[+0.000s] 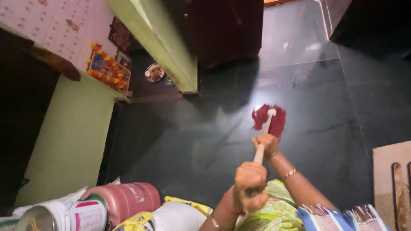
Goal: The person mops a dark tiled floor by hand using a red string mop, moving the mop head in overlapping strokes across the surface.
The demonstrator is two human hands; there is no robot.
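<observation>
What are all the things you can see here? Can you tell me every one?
mop: one, red head on a pale stick, on the dark floor
floor: one, dark and shiny, across the middle
gas cylinder: one, pink, bottom left
tin: one, white with pink, bottom left corner
sack: one, white with yellow edge, bottom centre
framed picture: one, ringed with orange flowers, on the green ledge, upper left
mat: one, tan, right edge
left hand: gripping the stick's upper end
right hand: gripping the stick lower down

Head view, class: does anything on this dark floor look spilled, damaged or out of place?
Nothing stands out. The left hand and right hand grip a mop handle; its red mop head rests on the dark floor, which shows only glare, no visible spill.
</observation>
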